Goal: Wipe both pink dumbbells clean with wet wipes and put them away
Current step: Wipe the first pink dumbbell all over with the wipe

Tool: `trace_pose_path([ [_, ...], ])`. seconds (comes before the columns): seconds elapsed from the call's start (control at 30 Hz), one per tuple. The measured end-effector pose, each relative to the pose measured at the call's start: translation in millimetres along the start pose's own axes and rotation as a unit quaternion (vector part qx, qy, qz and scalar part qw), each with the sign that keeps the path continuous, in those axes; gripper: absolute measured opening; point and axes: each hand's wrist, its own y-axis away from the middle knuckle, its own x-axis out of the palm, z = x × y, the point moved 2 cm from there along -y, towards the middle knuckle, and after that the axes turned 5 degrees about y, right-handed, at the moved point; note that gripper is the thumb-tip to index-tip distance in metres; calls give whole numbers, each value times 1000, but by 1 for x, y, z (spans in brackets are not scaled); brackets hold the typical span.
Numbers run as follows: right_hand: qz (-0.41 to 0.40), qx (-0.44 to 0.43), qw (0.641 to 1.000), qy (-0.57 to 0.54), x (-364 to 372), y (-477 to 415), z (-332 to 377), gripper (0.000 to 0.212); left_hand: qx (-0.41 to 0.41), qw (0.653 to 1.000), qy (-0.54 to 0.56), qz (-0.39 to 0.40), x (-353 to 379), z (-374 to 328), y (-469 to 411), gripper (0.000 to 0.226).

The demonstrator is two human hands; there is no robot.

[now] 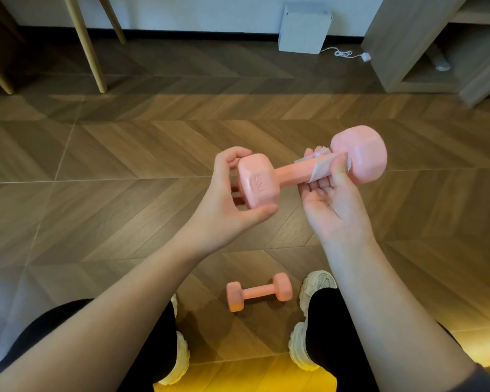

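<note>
Over the wood floor (pixel 125 154), your left hand (pixel 227 199) grips one dumbbell's (pixel 289 172) end while your right hand (pixel 331 193) pinches a wipe (pixel 320 165) round its handle; the other dumbbell (pixel 259 291) lies between your shoes, apparently unwiped.

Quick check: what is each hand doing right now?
Left hand: closed on one head of the held pink dumbbell.
Right hand: closed, pinching a wet wipe around the dumbbell's handle.

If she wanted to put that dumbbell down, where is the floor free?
Bare wood floor spreads ahead, between the chair legs, the white box and her feet. It is crowded between her shoes, where the second dumbbell lies.
</note>
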Motion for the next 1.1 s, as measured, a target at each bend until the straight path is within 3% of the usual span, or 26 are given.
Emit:
trace_pose_path([
  [0.03,0,0,1000,3,0,0,1,28,-73,995,68,-11,0,0,-2,77],
  [0.1,-2,0,1000,9,-1,1,1,27,-250,947,202,-6,-1,3,-5,83],
  [0.17,1,1,1000,24,-3,2,0,29,-313,927,206,24,1,4,-4,72],
  [0.27,1,6,1000,27,-2,1,0,24,-216,964,156,-24,1,3,-5,64],
  [0.33,-7,6,1000,27,0,1,1,23,-49,997,12,-50,-5,0,-4,66],
  [0.4,-11,9,1000,14,2,1,2,22,94,988,-118,-35,-8,0,-4,73],
  [0.43,-12,10,1000,6,2,2,1,21,105,986,-126,-28,-9,0,-3,78],
  [0.47,-15,10,1000,2,2,2,1,21,68,993,-96,-26,-9,2,-3,84],
  [0.53,-20,7,1000,-1,0,3,2,19,-92,995,33,-32,-7,2,-6,91],
  [0.6,-23,3,1000,5,-1,3,2,16,-263,950,171,1,-3,3,-7,91],
  [0.63,-23,2,1000,8,-1,4,2,15,-304,932,194,22,-1,3,-6,84],
  [0.73,-18,3,1000,-2,-1,2,2,18,-276,941,195,10,0,1,-6,63],
  [0.83,-23,6,999,-25,0,-1,4,21,-81,994,70,-7,-5,-4,-6,76],
  [0.9,-22,7,999,-35,0,-2,5,24,41,999,-16,28,-6,-4,-5,80],
  [0.93,-20,6,999,-33,0,-1,6,25,48,998,-14,39,-6,-4,-5,82],
  [1.0,-21,4,999,-28,0,0,6,31,-38,997,62,22,-5,-2,-6,85],
  [1.1,-19,-2,1000,-4,-3,1,6,38,-236,954,180,36,1,3,-10,87],
])
